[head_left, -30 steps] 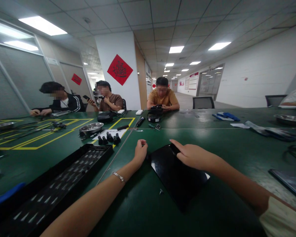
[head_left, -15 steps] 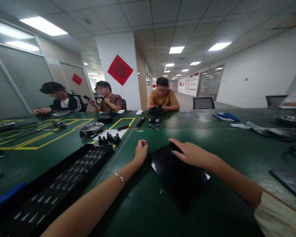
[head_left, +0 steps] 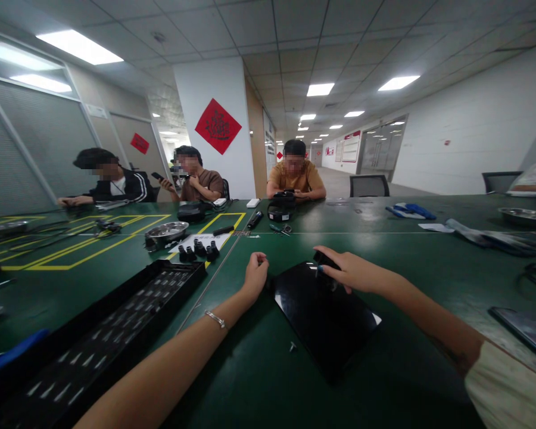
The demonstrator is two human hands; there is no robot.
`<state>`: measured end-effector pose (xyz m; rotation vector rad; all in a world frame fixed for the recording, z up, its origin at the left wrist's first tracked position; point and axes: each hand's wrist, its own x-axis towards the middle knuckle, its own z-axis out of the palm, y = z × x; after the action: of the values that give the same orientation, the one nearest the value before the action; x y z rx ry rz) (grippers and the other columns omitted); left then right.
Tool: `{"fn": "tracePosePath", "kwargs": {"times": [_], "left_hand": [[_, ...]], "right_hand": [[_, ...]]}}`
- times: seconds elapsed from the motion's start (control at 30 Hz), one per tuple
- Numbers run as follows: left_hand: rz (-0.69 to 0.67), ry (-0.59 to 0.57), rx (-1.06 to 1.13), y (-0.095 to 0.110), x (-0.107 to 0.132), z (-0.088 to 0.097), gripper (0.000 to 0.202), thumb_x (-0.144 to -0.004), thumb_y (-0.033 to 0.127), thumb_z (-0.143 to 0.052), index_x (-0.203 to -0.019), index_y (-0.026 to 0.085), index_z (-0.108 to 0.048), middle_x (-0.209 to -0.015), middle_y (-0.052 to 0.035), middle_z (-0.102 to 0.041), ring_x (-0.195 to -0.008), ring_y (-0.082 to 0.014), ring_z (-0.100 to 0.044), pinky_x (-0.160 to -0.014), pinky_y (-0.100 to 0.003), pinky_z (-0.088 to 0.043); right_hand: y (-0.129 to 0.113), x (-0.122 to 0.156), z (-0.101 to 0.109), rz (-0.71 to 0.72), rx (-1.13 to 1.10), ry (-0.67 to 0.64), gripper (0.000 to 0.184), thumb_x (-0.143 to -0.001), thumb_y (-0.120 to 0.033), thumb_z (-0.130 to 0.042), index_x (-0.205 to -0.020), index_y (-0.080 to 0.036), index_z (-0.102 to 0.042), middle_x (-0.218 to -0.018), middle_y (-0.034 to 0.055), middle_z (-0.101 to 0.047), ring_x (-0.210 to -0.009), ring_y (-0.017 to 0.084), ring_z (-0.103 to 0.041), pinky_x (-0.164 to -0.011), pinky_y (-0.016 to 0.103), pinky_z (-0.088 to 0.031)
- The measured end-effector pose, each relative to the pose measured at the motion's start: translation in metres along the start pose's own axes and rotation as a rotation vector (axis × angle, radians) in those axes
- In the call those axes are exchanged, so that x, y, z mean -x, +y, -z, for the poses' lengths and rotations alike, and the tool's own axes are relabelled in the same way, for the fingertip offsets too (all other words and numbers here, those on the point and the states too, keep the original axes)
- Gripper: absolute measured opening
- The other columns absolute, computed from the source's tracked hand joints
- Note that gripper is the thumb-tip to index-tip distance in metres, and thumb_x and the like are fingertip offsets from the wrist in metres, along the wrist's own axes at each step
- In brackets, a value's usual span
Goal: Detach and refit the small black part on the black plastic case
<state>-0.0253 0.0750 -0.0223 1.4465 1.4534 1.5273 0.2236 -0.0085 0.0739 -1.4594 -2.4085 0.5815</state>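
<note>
My right hand [head_left: 343, 268] grips a small black part [head_left: 325, 260], whose kind I cannot make out, between thumb and fingers. It is over the far right edge of a glossy black panel [head_left: 321, 316] with white corner marks, lying on the green table. My left hand [head_left: 255, 275] rests beside the panel's far left corner, its fingers curled closed; whatever may be inside them is hidden. A small screw [head_left: 293, 346] is on the table just left of the panel.
On the left lies a long black tray [head_left: 192, 273] with rows of screws. Beyond it are several black cylindrical parts [head_left: 201, 250] and a metal bowl [head_left: 172, 231]. Pliers [head_left: 280, 229] lie ahead; a phone-like slab [head_left: 522, 333] sits right. People [head_left: 296, 173] sit across the table.
My right hand has moved slightly right with the black part, uncovering more of the panel's far edge. My left hand and the panel stay put.
</note>
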Motion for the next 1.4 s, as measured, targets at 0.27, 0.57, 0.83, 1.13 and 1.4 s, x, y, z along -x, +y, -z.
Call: {"fn": "tracePosePath", "kwargs": {"times": [0.27,0.57,0.83,1.13,1.4], "left_hand": [[-0.015,-0.010,0.000,-0.001,0.001,0.000,0.016,-0.067,0.009,-0.048,-0.080,0.019,-0.051,-0.074,0.0019,-0.052,-0.071,-0.0127,-0.049,-0.066,-0.024,-0.037],[-0.015,-0.023,0.000,0.003,0.002,0.001,0.014,-0.068,0.009,-0.048,-0.079,0.018,-0.049,-0.072,0.0020,-0.049,-0.070,-0.0127,-0.047,-0.066,-0.024,-0.037],[-0.216,0.109,0.032,0.021,0.016,0.008,0.018,-0.087,0.032,-0.030,-0.081,0.021,-0.042,-0.071,0.0005,-0.043,-0.067,-0.0140,-0.042,-0.065,-0.026,-0.037],[-1.120,-0.940,-0.463,0.048,0.046,0.021,0.049,-0.070,0.069,-0.043,-0.060,0.022,-0.051,-0.054,-0.0023,-0.044,-0.051,-0.0142,-0.037,-0.055,-0.029,-0.034],[-1.487,-1.061,-0.638,0.046,0.059,0.008,0.045,-0.075,0.060,-0.046,-0.055,0.020,-0.053,-0.050,-0.0056,-0.053,-0.047,-0.0145,-0.045,-0.046,-0.028,-0.032]], "right_hand": [[-0.008,0.001,-0.004,-0.035,0.085,0.002,0.045,-0.090,-0.037,-0.035,-0.131,-0.019,-0.031,-0.080,0.0051,-0.064,-0.045,0.010,-0.055,-0.054,0.022,-0.042],[-0.022,0.000,-0.025,0.025,0.338,0.102,0.042,-0.091,-0.034,-0.033,-0.129,-0.016,-0.036,-0.089,0.0118,-0.064,-0.081,0.024,-0.062,-0.071,0.030,-0.039],[-0.017,0.000,-0.012,0.003,0.087,0.059,0.036,-0.091,-0.032,-0.033,-0.125,-0.019,-0.039,-0.074,0.0034,-0.062,-0.049,0.011,-0.056,-0.056,0.023,-0.040],[0.053,-0.020,0.004,-0.226,-0.580,0.089,0.049,-0.086,-0.033,-0.029,-0.131,-0.014,-0.027,-0.046,-0.0035,-0.052,-0.033,0.014,-0.052,-0.032,0.018,-0.033],[0.089,-0.031,-0.012,-0.200,-0.845,0.227,0.040,-0.081,-0.037,-0.037,-0.113,-0.014,-0.041,-0.045,-0.0042,-0.051,-0.029,0.011,-0.045,-0.029,0.017,-0.026]]}}
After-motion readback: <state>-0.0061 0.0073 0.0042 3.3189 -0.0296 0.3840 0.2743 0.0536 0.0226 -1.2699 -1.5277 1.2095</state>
